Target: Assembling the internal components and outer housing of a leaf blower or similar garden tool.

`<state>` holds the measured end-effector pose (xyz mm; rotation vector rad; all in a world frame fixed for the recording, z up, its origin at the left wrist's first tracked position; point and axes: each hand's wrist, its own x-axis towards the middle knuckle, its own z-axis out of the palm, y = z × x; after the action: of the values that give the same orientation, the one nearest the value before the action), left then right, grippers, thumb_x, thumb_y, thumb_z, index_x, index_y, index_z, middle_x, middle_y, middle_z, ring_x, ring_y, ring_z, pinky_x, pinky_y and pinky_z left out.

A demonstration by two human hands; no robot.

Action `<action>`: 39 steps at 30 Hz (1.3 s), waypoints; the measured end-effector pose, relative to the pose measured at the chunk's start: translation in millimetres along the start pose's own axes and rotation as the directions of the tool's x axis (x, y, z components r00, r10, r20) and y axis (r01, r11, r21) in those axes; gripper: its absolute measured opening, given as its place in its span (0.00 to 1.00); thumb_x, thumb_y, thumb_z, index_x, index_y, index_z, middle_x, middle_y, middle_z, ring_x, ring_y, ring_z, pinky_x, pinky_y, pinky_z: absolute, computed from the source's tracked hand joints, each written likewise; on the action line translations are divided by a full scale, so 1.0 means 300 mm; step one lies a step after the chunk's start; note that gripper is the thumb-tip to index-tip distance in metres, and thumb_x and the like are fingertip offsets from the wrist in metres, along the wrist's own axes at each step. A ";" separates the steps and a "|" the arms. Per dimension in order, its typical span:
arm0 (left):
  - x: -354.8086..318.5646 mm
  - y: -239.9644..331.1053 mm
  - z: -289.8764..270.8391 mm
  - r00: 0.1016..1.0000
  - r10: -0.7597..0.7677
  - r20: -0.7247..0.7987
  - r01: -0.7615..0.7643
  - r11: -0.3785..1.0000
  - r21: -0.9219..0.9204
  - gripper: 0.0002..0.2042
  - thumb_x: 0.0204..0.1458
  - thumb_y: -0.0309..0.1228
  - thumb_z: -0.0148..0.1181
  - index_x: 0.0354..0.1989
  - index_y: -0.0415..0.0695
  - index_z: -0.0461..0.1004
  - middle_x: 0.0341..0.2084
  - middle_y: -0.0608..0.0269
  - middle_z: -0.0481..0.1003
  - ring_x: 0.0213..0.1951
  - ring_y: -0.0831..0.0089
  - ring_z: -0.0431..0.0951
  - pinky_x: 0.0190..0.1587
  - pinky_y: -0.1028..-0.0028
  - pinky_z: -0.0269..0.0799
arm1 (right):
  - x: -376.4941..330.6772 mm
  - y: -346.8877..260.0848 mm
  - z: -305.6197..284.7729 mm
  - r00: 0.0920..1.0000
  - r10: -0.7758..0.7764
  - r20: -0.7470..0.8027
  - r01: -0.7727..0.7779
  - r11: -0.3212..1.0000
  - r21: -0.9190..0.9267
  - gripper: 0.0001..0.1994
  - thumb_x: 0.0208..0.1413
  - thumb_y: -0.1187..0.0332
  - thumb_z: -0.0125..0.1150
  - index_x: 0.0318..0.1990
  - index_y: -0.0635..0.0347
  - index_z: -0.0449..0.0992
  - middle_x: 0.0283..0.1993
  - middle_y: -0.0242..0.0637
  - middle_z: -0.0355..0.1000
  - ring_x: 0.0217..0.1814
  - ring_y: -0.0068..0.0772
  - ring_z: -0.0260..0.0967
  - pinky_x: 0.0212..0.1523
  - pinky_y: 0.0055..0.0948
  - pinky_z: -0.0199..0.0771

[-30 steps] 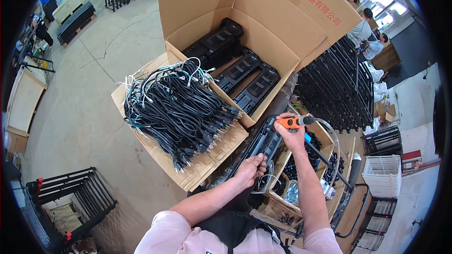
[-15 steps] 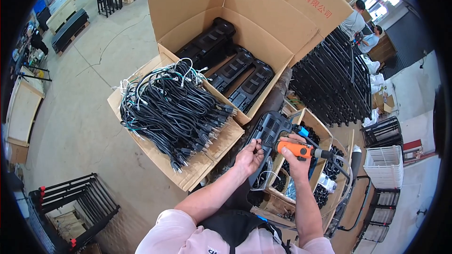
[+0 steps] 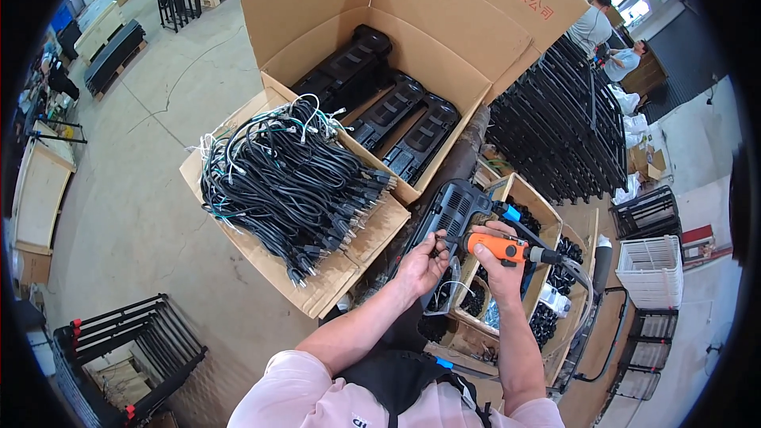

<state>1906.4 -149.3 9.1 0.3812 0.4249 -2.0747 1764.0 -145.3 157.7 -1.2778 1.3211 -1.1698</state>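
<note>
Concrete floor [image 3: 119,190] surrounds the station. Large carton [image 3: 444,40], flaps up, holds several long black housings [image 3: 388,111] laid side by side. On its lowered front flap lies a heap of black cords [image 3: 285,182] with pale wire ends. Small open boxes [image 3: 547,214] near the hands hold small black parts [image 3: 567,257]. One black housing [image 3: 456,210] lies between carton and boxes. Left hand [image 3: 424,261] rests against this housing's near end, fingers curled; what its grip pinches cannot be told. Right hand [image 3: 499,257] has its grip pressed around an orange driver [image 3: 495,246], tip pointing at the housing. Black frames [image 3: 563,127] are stacked at right.
</note>
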 end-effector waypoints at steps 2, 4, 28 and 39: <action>-0.006 -0.024 0.008 0.996 0.039 -0.081 -0.028 0.992 0.127 0.15 0.74 0.42 0.49 0.53 0.44 0.74 0.30 0.69 0.74 0.30 0.75 0.76 0.33 0.74 0.77 | 0.016 0.017 0.018 1.000 -0.002 -0.029 0.001 0.999 -0.036 0.25 0.57 0.75 0.72 0.61 0.64 0.71 0.58 0.46 0.79 0.59 0.34 0.76 0.65 0.36 0.75; -0.024 -0.046 0.009 0.984 0.089 -0.155 -0.048 0.966 0.254 0.16 0.75 0.43 0.48 0.53 0.43 0.74 0.31 0.68 0.74 0.31 0.75 0.76 0.33 0.74 0.77 | 0.046 0.050 0.029 0.998 -0.008 -0.056 0.004 0.997 -0.071 0.25 0.57 0.75 0.72 0.61 0.64 0.71 0.57 0.46 0.79 0.59 0.33 0.76 0.65 0.35 0.75; -0.314 -0.087 -0.081 0.989 -0.048 -0.140 0.110 0.871 0.478 0.16 0.75 0.38 0.49 0.57 0.38 0.74 0.43 0.60 0.82 0.38 0.73 0.83 0.40 0.74 0.81 | 0.260 0.143 0.123 0.992 -0.125 0.020 0.126 0.982 -0.142 0.13 0.52 0.75 0.76 0.45 0.62 0.81 0.43 0.33 0.81 0.44 0.22 0.78 0.50 0.28 0.80; -0.297 -0.056 -0.157 0.986 0.054 -0.157 -0.008 0.961 0.277 0.14 0.72 0.43 0.54 0.48 0.45 0.78 0.31 0.70 0.79 0.31 0.76 0.80 0.33 0.76 0.78 | -0.128 0.017 0.069 0.999 -0.042 0.035 0.042 0.999 0.010 0.25 0.54 0.75 0.73 0.60 0.65 0.73 0.54 0.45 0.81 0.56 0.34 0.79 0.62 0.36 0.78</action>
<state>1941.4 -53.3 7.7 0.7237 0.2227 -2.0833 1785.1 -107.5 150.2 -1.3191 1.2676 -1.1764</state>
